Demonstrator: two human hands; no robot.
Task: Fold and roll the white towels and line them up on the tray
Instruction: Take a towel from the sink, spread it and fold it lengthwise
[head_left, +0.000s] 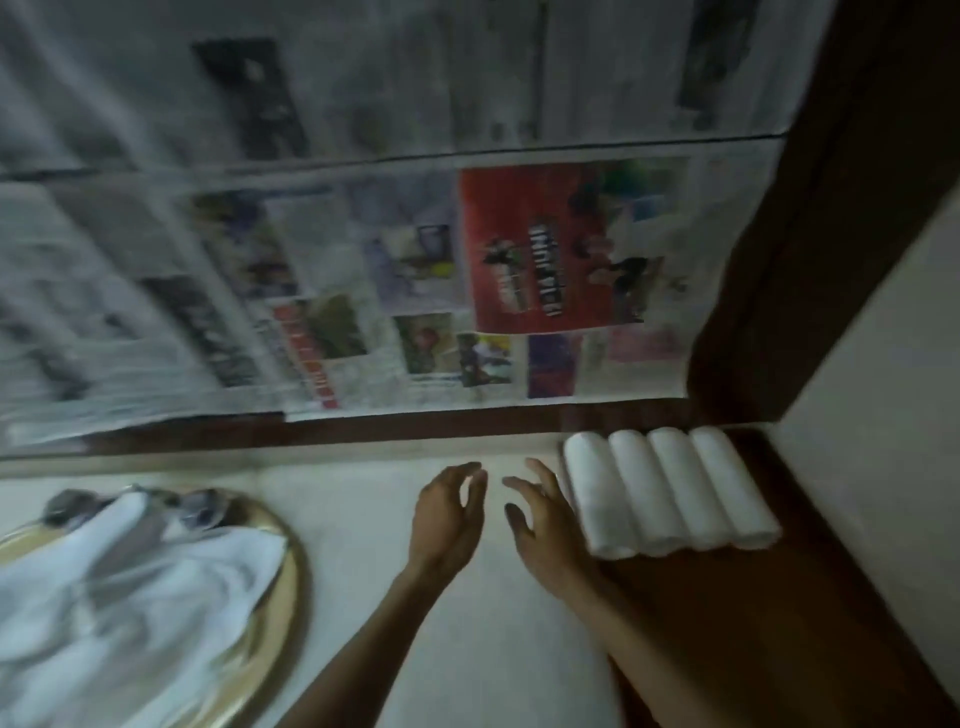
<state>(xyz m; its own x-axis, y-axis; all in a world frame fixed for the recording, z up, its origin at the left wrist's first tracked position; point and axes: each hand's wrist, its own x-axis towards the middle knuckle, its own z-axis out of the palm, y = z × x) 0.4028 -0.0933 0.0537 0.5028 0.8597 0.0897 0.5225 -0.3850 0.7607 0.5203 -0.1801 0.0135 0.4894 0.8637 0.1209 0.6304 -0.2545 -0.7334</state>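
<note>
Several rolled white towels (670, 491) lie side by side in a row on a dark brown tray (727, 613) at the right. A heap of loose white towels (130, 587) fills a round gold tray (291, 582) at the lower left. My left hand (449, 514) hovers over the pale tabletop with relaxed fingers, holding nothing. My right hand (540, 514) is beside it, fingers spread, just left of the nearest rolled towel and holding nothing.
A pale tabletop (363, 519) runs under both hands. Behind it stands a wall or panel covered in newspaper sheets (415, 270). A dark wooden frame (831, 208) and a pale wall (883, 389) close off the right side.
</note>
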